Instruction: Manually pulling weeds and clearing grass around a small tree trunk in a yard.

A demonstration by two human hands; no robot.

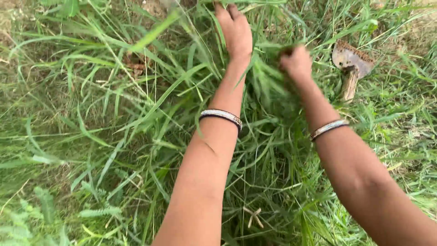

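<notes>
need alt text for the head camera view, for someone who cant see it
Two bare arms, each with a bangle, reach into tall green grass: the left hand lies stretched over the blades, and the right hand is closed around a tuft. A short-handled metal blade tool lies in the grass just right of the right hand.

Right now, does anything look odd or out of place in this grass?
One thing: a worn, rusty-looking flat metal blade with a short wooden handle lies loose in the grass, just beyond the right hand. Neither hand holds it; the left hand reaches into the tall grass.
</notes>
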